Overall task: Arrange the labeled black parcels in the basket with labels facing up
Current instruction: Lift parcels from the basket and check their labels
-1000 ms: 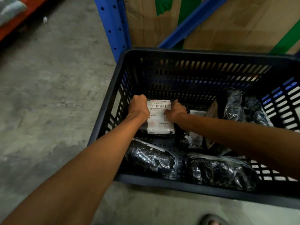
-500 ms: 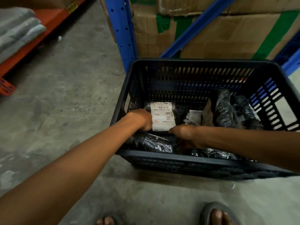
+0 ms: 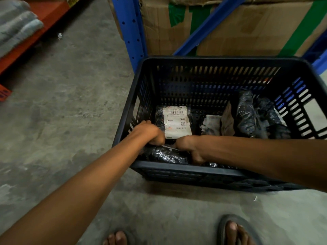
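A black slatted basket [image 3: 191, 172] stands on the concrete floor. At its back left lies a black parcel with its white label up [image 3: 177, 122]. Just in front of it lies a shiny black parcel [image 3: 166, 155] against the near wall, label not showing. My left hand [image 3: 150, 133] and my right hand [image 3: 189, 147] are both closed on this near parcel's upper edge. More black parcels [image 3: 247, 114] stand piled at the back right, beside a crumpled white label [image 3: 211, 122] and a brown piece [image 3: 227, 121].
Blue rack posts [image 3: 131, 30] and taped cardboard boxes [image 3: 247, 27] rise right behind the basket. An orange shelf with folded grey cloth [image 3: 16, 27] is at the far left. My sandalled feet [image 3: 233, 230] stand just before the basket on bare concrete.
Both hands let go of the label-up parcel at the back left and drew back toward me onto the shiny parcel at the near wall. My head has pulled back and up.
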`<state>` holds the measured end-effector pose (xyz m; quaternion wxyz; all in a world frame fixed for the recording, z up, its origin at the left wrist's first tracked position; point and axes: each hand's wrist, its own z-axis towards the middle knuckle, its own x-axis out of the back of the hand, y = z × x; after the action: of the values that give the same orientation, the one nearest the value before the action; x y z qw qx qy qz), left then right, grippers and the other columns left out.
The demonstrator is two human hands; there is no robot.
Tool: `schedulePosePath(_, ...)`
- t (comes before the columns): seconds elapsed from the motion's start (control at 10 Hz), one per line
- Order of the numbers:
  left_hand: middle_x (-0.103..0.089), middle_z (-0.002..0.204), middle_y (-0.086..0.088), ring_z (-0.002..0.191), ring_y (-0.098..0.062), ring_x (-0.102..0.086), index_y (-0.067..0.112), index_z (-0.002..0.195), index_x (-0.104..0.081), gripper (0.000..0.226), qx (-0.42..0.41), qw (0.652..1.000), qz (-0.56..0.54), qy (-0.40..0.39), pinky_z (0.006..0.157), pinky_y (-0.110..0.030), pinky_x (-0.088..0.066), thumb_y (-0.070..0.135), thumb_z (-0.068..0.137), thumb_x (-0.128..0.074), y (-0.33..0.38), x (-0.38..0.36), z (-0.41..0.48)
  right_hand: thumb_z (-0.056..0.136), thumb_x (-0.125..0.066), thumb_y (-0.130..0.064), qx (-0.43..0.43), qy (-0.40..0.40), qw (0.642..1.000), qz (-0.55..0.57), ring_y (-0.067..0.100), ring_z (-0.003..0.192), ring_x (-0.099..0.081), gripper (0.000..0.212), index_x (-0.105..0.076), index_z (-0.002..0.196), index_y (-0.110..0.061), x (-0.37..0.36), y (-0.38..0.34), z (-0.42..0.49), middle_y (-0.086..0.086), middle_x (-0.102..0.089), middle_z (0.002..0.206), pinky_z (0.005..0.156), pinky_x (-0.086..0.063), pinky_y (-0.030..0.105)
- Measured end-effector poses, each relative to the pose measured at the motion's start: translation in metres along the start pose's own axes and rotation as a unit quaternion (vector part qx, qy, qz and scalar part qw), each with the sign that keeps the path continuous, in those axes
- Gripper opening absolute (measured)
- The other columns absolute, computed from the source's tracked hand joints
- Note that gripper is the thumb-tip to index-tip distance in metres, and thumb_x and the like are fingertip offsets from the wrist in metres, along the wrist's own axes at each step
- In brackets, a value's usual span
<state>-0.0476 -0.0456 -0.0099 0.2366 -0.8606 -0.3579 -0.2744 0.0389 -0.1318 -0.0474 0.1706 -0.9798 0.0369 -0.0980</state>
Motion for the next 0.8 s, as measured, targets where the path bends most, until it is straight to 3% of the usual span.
schedulePosePath(0.1,-0.043,0.148,-0.013,0.129,-0.031,-0.049,0.009,0.147,-0.039,0.061,-0.003,0.995,-0.093,-0.03,0.101,-0.036,-0.046,0.032,0.092,-0.053,-0.006,0.001,-0.002,0.098,-0.047,-0.01,-0.017,-0.041,0.998,0.038,0.027,0.079,-0.07,0.016,-0.059,0.105,-0.001,0.009,-0.001,-0.006,0.019,-0.072,0.09,0.071,-0.06,0.038)
schedulePosePath(0.2,-0.039,0.152,-0.015,0.134,-0.032,-0.044,0.007,0.148,-0.035,0.057,-0.044,0.982,-0.169,-0.078,0.105,-0.036,-0.041,0.027,0.096,-0.048,-0.003,0.003,-0.006,0.102,-0.042,-0.009,0.004,-0.032,0.998,0.052,0.021,0.058,-0.059,0.022,-0.054,0.083,-0.007,0.027,0.0,-0.019,0.009,-0.063,0.059,0.053,-0.049,0.033)
schedulePosePath(0.3,-0.043,0.151,-0.014,0.134,-0.032,-0.045,0.005,0.144,-0.042,0.049,-0.06,0.971,-0.225,-0.05,0.112,-0.038,-0.038,0.022,0.098,-0.043,-0.002,0.004,-0.007,0.101,-0.046,-0.005,0.044,-0.011,0.995,0.091,0.02,0.043,-0.063,0.02,-0.053,0.082,-0.004,0.041,0.008,-0.038,0.008,-0.063,0.043,0.043,-0.054,0.029)
schedulePosePath(0.4,-0.042,0.153,-0.011,0.138,-0.026,-0.041,0.009,0.146,-0.041,0.047,-0.083,0.941,-0.329,0.017,0.106,-0.029,-0.034,0.027,0.102,-0.041,-0.007,0.012,-0.017,0.098,-0.054,-0.002,0.081,0.029,0.984,0.159,0.022,0.048,-0.066,0.016,-0.058,0.082,-0.003,0.06,0.01,-0.056,0.012,-0.068,0.067,0.04,-0.058,0.032)
schedulePosePath(0.5,-0.04,0.153,-0.01,0.137,-0.029,-0.041,0.013,0.149,-0.031,0.061,-0.101,0.868,-0.481,0.069,0.102,-0.033,-0.038,0.042,0.098,-0.048,-0.015,0.022,-0.025,0.088,-0.066,0.007,0.179,0.12,0.948,0.236,0.027,0.059,-0.071,0.016,-0.063,0.102,0.0,0.081,0.001,-0.075,0.019,-0.071,0.092,0.048,-0.058,0.035)
schedulePosePath(0.6,-0.057,0.128,-0.01,0.111,-0.026,-0.059,0.01,0.123,-0.047,0.048,-0.099,0.789,-0.595,0.119,0.073,-0.033,-0.053,0.046,0.092,-0.057,-0.021,0.036,-0.034,0.084,-0.07,0.009,0.284,0.141,0.904,0.288,0.029,0.092,-0.069,0.069,-0.044,0.145,-0.007,0.091,-0.012,-0.087,0.017,-0.066,0.127,0.07,-0.058,0.039)
schedulePosePath(0.7,-0.059,0.113,-0.006,0.09,-0.017,-0.062,0.017,0.109,-0.046,0.041,-0.082,0.706,-0.672,0.21,0.06,-0.027,-0.051,0.036,0.084,-0.072,-0.026,0.047,-0.037,0.085,-0.072,0.005,0.346,0.132,0.889,0.268,0.028,0.114,-0.065,0.084,-0.03,0.155,-0.012,0.091,-0.027,-0.102,0.011,-0.057,0.144,0.085,-0.057,0.042)
schedulePosePath(0.8,-0.061,0.117,-0.008,0.086,-0.014,-0.064,0.02,0.123,-0.039,0.056,-0.102,0.62,-0.74,0.239,0.056,-0.026,-0.052,0.02,0.082,-0.077,-0.031,0.046,-0.038,0.081,-0.077,0.0,0.325,0.1,0.899,0.275,0.031,0.09,-0.075,0.076,-0.042,0.148,-0.005,0.094,-0.038,-0.116,0.018,-0.069,0.127,0.068,-0.062,0.042)
